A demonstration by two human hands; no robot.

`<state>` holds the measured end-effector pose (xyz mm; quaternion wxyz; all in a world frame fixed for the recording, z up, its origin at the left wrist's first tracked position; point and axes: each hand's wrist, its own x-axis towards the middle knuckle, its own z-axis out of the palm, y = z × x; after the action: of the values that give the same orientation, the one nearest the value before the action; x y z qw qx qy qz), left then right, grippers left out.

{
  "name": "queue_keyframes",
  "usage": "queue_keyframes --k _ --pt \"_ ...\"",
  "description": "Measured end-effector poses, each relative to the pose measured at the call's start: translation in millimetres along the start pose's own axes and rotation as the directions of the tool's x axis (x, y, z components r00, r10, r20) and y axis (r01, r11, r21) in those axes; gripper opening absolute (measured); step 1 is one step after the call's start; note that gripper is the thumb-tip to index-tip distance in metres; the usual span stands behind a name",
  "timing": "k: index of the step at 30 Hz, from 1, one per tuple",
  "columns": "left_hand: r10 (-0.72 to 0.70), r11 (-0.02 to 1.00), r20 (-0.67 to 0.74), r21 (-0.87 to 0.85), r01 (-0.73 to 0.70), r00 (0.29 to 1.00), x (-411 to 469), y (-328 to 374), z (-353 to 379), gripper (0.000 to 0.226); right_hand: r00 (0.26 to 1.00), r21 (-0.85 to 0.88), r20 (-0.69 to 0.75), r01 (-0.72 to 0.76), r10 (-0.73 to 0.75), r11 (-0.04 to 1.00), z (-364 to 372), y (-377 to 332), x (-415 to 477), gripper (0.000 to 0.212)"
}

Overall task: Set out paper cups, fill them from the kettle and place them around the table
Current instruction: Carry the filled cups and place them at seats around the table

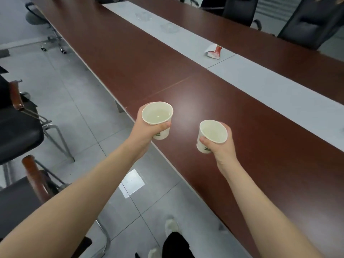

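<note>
At the bottom edge a pale shoe is partly cut off. Above it, mid-frame, the left hand curls round a paper cup of clear liquid at the brown table's near edge, and the right hand grips a second cup over the tabletop; fingers hide most of each cup's green print, which is unreadable. Farther off, upper right, a red-and-white packet lies on the grey centre strip, its lettering too blurred to read.
</note>
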<state>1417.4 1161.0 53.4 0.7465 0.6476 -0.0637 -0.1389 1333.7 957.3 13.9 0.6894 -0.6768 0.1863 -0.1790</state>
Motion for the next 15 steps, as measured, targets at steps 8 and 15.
queue_keyframes --k 8,15 --pt "0.002 1.0 -0.005 0.01 -0.002 1.0 53.8 -18.0 -2.8 0.078 0.995 -0.057 -0.086 -0.057 0.052 0.997 11.5 44.1 49.5 0.062" --pt "-0.011 0.999 0.011 0.031 0.011 1.0 88.5 -32.1 1.7 0.075 0.987 -0.065 -0.136 -0.098 0.089 0.993 8.5 78.5 75.4 0.066"
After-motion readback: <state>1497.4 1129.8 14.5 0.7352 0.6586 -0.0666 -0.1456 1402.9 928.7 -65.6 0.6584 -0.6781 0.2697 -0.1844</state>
